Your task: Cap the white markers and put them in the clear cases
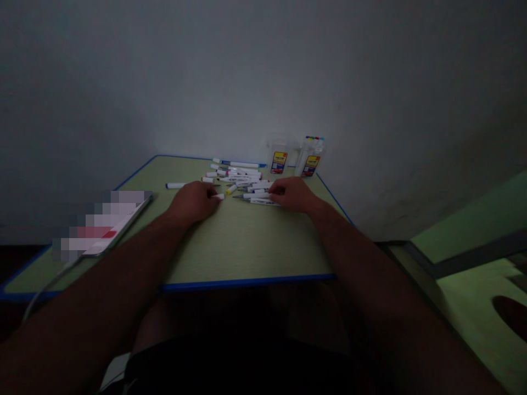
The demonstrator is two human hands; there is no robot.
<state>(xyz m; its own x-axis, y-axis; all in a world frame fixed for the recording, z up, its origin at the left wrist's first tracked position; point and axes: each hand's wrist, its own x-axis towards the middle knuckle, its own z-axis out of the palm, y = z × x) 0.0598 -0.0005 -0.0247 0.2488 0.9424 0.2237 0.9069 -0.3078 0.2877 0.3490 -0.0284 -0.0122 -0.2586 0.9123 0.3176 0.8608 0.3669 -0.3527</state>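
Several white marker pens (241,176) with coloured caps lie scattered at the far side of a pale green desk (230,247). My left hand (193,201) rests on the desk with its fingers curled around a small white piece (219,196), likely a cap. My right hand (293,194) lies closed over a white marker (257,201) at the near edge of the pile. Both forearms reach across the desk from the near edge.
Two clear plastic marker cases (280,156) (312,158) with yellow labels stand against the wall at the back right. A phone (102,222) with a cable lies at the left. One marker (176,185) lies apart at the left. The desk has a blue rim.
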